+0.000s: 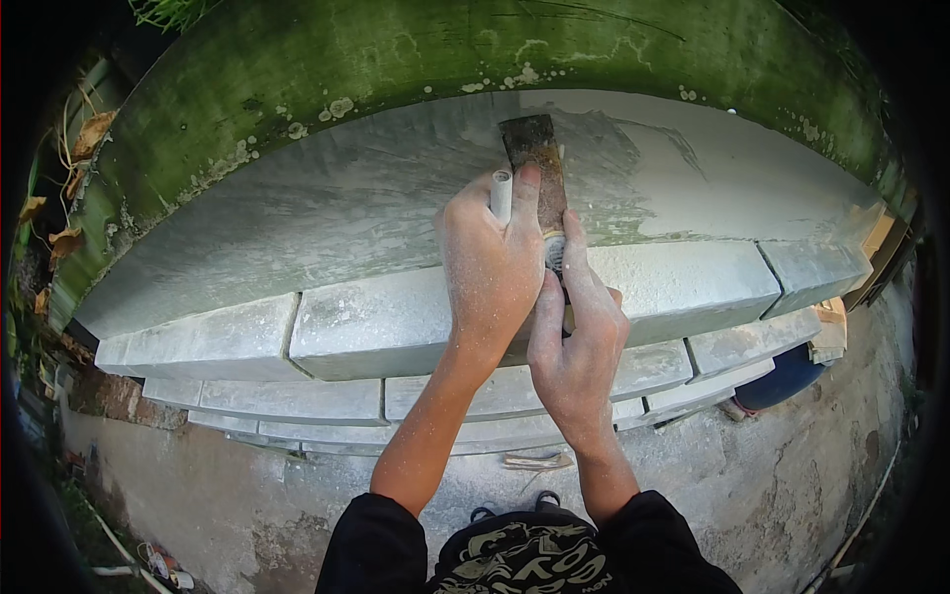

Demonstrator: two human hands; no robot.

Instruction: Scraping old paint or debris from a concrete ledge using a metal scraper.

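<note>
My left hand (493,252), dusty with white powder, grips a short white cylinder (502,197), and its thumb or a finger rests on a metal scraper blade (543,167). My right hand (582,319) holds the scraper by its handle, which is mostly hidden by my fingers. The blade is stained and brownish, with its dark wide end pointing away from me, over a wall surface (356,193). That surface is streaked grey-green at the left and middle and smoother, paler at the right.
Moss-green weathered concrete (415,44) curves along the far side. Pale block ledges (371,319) are stacked below the surface in steps. A dark blue rounded object (779,382) and cardboard (830,330) lie at right. Dry leaves (93,137) hang at left; a split wood piece (538,462) lies on the concrete ground.
</note>
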